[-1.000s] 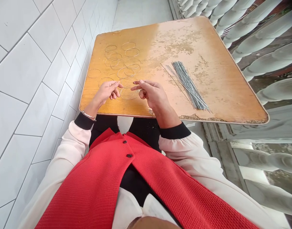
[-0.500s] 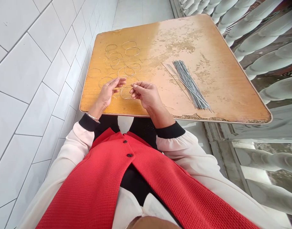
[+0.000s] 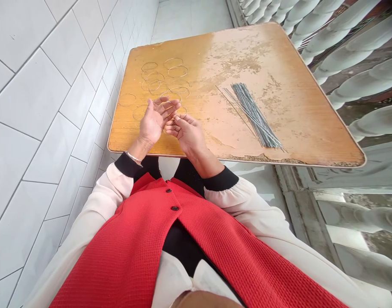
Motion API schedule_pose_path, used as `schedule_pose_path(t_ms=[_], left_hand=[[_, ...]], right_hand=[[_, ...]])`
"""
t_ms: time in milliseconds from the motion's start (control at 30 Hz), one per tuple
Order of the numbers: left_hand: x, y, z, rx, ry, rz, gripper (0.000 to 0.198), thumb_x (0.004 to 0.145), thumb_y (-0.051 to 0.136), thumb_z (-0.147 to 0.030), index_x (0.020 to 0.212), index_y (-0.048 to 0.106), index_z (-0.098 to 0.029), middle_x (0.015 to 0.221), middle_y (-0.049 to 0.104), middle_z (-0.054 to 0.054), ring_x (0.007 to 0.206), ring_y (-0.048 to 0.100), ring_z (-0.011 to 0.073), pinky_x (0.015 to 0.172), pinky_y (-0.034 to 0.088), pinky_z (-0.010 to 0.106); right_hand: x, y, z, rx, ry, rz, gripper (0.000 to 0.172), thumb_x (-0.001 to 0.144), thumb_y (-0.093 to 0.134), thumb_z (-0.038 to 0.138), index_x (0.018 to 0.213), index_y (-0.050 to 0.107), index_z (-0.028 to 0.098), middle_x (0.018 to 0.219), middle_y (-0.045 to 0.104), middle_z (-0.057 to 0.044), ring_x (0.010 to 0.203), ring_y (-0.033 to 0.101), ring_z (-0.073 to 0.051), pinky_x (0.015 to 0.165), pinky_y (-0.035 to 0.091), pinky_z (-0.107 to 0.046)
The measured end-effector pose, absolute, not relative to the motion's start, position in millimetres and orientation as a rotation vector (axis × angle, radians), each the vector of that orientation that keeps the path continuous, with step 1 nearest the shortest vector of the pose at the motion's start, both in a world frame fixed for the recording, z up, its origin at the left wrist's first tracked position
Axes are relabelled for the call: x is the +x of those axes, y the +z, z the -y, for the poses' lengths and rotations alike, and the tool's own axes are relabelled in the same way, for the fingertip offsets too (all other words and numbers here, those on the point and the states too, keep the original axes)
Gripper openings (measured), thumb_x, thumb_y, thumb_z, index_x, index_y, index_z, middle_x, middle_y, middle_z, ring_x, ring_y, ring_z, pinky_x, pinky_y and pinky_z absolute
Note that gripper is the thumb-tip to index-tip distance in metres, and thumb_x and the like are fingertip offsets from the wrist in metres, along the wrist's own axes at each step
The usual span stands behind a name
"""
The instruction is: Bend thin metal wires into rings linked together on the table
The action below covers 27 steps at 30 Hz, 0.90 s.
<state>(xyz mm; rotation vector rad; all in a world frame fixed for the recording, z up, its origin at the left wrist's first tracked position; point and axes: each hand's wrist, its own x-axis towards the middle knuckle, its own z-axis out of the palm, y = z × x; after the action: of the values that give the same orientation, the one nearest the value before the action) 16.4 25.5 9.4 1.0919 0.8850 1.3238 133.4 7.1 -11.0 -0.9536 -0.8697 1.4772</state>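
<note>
The upper body wears a red waffle-knit sleeveless vest [image 3: 131,244], fastened at centre front by two dark round buttons [image 3: 174,208], with the panels parting below the lower button. A black layer [image 3: 179,244] shows in the opening. The sleeves [image 3: 243,201] are pale cream, full and gathered, and end in black ribbed cuffs [image 3: 216,180]. The legs wear black trousers [image 3: 189,175]. A thin metal bangle [image 3: 133,158] encircles the left wrist [image 3: 138,146].

Balcony: tiled wall [image 3: 38,102], concrete balusters [image 3: 359,72]

thin silver wire rings [image 3: 178,66] | lying flat | loosely clustered, some overlapping
</note>
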Motion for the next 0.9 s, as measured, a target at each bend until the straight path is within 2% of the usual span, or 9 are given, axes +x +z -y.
schedule_pose_path(t_ms=[100,233,433,633,900], left_hand=[[18.9,6.4,-28.1,1.02,1.378,-0.885,0.062,0.101,0.023,-0.067,0.109,0.058,-0.017,0.111,0.069,0.007,0.116,0.07,0.0206,0.08,0.056,0.025],[20.0,5.4,-30.5,0.878,1.409,-0.854,0.064,0.102,0.015,-0.065,0.105,0.055,-0.015,0.104,0.069,0.006,0.114,0.071,0.0183,0.088,0.056,0.027],[22.7,10.0,-30.1,0.713,1.456,-0.806,0.062,0.102,0.019,-0.064,0.097,0.056,-0.015,0.104,0.071,0.006,0.131,0.063,0.0249,0.106,0.051,0.034],[22.5,7.8,-29.6,0.752,1.437,-0.772,0.059,0.105,0.017,-0.059,0.098,0.056,-0.016,0.106,0.072,0.005,0.13,0.064,0.0229,0.101,0.054,0.033],[26.8,3.5,-30.5,0.757,1.472,-0.835,0.054,0.106,0.02,-0.057,0.101,0.054,-0.016,0.103,0.071,0.005,0.125,0.067,0.0212,0.092,0.057,0.029]], right_hand=[[129.5,-9.1,-3.3,-0.931,1.51,0.794,0.014,0.093,0.056,0.015,0.08,0.056,0.021,0.071,0.065,0.003,0.06,0.062,-0.006,0.066,0.055,-0.017],[127.7,-6.6,0.7,-0.883,1.572,0.712,0.016,0.091,0.056,0.011,0.078,0.058,0.02,0.069,0.061,0.004,0.057,0.057,-0.004,0.059,0.05,-0.013],[125.2,-8.9,0.5,-0.762,1.607,0.625,0.014,0.088,0.066,0.014,0.077,0.059,0.019,0.069,0.06,0.005,0.056,0.054,-0.003,0.055,0.046,-0.012],[123.9,-8.5,-2.5,-0.717,1.585,0.548,0.022,0.093,0.056,0.009,0.074,0.058,0.019,0.068,0.057,0.005,0.056,0.053,-0.002,0.056,0.045,-0.011],[118.0,-17.6,-1.9,-0.678,1.57,0.565,0.022,0.094,0.056,0.009,0.075,0.058,0.019,0.07,0.059,0.004,0.058,0.054,-0.003,0.056,0.046,-0.012]])
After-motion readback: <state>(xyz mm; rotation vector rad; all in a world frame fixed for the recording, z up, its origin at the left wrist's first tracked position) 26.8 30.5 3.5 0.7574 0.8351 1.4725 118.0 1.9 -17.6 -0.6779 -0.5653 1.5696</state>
